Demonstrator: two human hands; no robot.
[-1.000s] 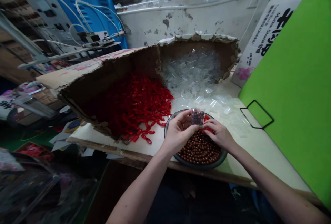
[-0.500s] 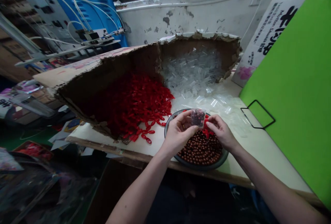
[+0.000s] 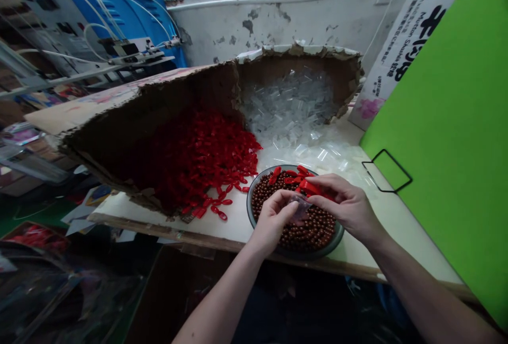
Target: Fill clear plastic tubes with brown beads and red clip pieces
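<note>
Two-handed over the bowl [image 3: 250,206] of brown beads [image 3: 262,190]: pinching a clear container [image 3: 300,210] in the left hand [image 3: 273,222], now lower and tipped rather than upright as half a second ago; gripping red plastic [image 3: 308,188] in the right hand [image 3: 353,206]. Partly covered by the grip; impossible to count the red plastic or make out the container's contents. Held between the hands, above the beads.
</note>
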